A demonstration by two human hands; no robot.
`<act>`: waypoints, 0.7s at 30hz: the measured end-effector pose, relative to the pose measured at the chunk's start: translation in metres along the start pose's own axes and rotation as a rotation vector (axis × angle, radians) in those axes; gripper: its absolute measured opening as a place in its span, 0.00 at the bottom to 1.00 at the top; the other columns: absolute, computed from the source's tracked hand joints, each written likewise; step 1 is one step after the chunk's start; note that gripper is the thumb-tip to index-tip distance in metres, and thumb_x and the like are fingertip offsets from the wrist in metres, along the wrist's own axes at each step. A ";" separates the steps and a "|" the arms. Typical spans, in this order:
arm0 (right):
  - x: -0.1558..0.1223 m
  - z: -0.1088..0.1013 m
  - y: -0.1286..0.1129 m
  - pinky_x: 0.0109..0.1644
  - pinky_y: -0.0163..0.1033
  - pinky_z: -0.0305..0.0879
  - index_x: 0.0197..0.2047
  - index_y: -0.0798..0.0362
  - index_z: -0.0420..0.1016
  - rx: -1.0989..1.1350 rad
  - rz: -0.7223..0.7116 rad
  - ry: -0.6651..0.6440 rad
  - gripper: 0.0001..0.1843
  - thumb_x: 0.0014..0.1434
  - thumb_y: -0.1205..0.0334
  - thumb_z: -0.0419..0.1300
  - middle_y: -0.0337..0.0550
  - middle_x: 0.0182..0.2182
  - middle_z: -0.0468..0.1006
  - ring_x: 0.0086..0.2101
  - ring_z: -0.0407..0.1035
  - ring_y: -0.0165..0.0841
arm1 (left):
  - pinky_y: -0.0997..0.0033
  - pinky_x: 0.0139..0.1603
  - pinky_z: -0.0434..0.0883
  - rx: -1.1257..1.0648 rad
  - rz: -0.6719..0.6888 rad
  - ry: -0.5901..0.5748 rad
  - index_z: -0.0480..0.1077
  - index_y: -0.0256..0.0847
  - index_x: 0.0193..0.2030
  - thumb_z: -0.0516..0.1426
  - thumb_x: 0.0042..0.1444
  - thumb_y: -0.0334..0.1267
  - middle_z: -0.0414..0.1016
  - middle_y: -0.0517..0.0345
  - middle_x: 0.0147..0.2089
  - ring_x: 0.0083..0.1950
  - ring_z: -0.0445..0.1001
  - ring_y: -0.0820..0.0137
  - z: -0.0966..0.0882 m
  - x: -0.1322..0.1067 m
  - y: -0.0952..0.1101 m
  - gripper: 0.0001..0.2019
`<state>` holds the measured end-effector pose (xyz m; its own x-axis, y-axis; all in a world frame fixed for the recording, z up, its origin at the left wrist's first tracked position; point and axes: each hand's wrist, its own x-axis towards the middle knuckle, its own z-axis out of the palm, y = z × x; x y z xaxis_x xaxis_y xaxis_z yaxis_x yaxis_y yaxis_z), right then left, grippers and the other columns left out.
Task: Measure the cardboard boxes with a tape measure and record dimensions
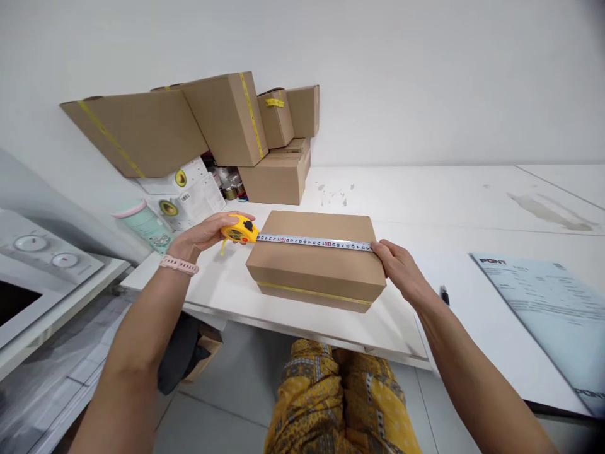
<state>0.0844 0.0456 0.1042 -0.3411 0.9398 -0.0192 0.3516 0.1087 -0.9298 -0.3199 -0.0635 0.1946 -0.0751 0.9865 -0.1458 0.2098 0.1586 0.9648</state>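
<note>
Fingers [230, 221] of the left hand [208, 234] are curled tight around a yellow tape measure [240, 231], holding its case just off the left edge of a cardboard box [316, 272]. The blade [316, 243] runs flat across the box's top, from one side to the other. At the far end, the right hand [401, 268] pinches the blade's tip down against the right edge of the box.

The box sits on the white table [425, 202], close to its near edge. It is shut, with a yellow strip of tape along its front, so what is inside cannot be seen.

Against the wall behind leans a heap of brown cartons [222, 123], all closed, some banded in yellow and several tilted on one another. Under them stand white product boxes [186, 192] printed with an avocado picture, with a few small tins [230, 189] tucked just beside them. A mint tumbler with a pink lid [144, 222] stands at the table's left corner. A printed sheet [543, 302] lies off to the right, and a dark pen [444, 294] rests by the right forearm.
</note>
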 end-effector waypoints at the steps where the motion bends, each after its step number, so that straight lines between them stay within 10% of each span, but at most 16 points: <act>1: 0.000 -0.003 -0.002 0.29 0.38 0.50 0.25 0.50 0.59 -0.029 -0.009 0.001 0.23 0.65 0.43 0.52 0.35 0.23 0.60 0.26 0.54 0.30 | 0.65 0.42 0.78 0.058 0.001 -0.003 0.77 0.35 0.55 0.66 0.52 0.46 0.83 0.42 0.48 0.46 0.82 0.56 0.001 -0.007 0.008 0.25; 5: 0.002 -0.018 -0.016 0.32 0.39 0.54 0.27 0.50 0.63 -0.039 -0.098 0.043 0.19 0.66 0.49 0.54 0.36 0.25 0.66 0.28 0.59 0.31 | 0.65 0.44 0.78 0.217 0.023 -0.039 0.78 0.45 0.57 0.70 0.45 0.43 0.83 0.47 0.51 0.49 0.81 0.52 0.027 -0.064 0.030 0.29; 10: 0.037 -0.016 -0.051 0.33 0.39 0.56 0.30 0.49 0.65 -0.044 -0.283 0.064 0.17 0.65 0.48 0.54 0.38 0.29 0.69 0.30 0.61 0.32 | 0.64 0.39 0.78 -0.245 -0.093 -0.253 0.75 0.49 0.62 0.71 0.46 0.46 0.80 0.46 0.53 0.43 0.81 0.56 0.135 -0.137 -0.009 0.34; 15: 0.098 0.014 -0.073 0.37 0.41 0.58 0.29 0.50 0.64 -0.334 -0.351 -0.125 0.17 0.66 0.51 0.51 0.43 0.31 0.72 0.32 0.63 0.35 | 0.59 0.41 0.79 -0.836 -0.045 -0.197 0.70 0.48 0.63 0.69 0.49 0.52 0.77 0.46 0.52 0.38 0.82 0.60 0.239 -0.133 -0.052 0.34; 21: 0.115 0.024 -0.067 0.39 0.41 0.61 0.33 0.52 0.72 -0.453 -0.262 -0.214 0.11 0.62 0.54 0.56 0.47 0.38 0.79 0.36 0.69 0.37 | 0.59 0.38 0.79 -0.956 -0.077 -0.127 0.70 0.47 0.59 0.65 0.56 0.53 0.77 0.45 0.53 0.36 0.83 0.59 0.257 -0.123 -0.043 0.26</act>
<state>0.0000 0.1388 0.1558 -0.6203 0.7810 0.0731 0.5541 0.5022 -0.6639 -0.0690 -0.1807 0.1151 0.0622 0.9809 -0.1842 -0.6771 0.1771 0.7143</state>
